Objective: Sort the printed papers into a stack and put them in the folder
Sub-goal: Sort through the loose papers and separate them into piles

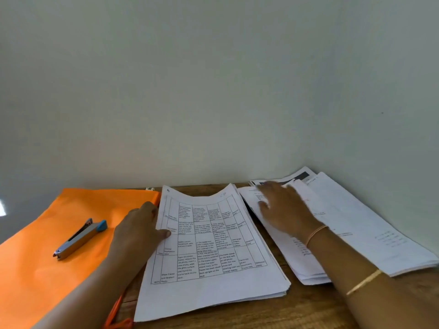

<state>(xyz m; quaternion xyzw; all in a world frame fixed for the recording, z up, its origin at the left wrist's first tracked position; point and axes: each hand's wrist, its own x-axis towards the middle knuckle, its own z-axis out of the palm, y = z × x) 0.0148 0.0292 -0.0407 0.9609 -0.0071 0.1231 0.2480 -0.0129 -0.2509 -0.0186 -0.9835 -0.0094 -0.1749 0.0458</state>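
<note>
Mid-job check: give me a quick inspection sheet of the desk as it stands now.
Surface: wooden desk, bare wood at the near edge.
Job's things: orange folder flat at left; stack with a printed table in the middle; loose papers fanned at right, not squared.
Clutter: stapler lying on the folder.
Hands: left hand pinches the stack's left edge; right hand rests flat on the loose papers.
Cables: nothing seen.
Surroundings: plain wall behind and at right.
</note>
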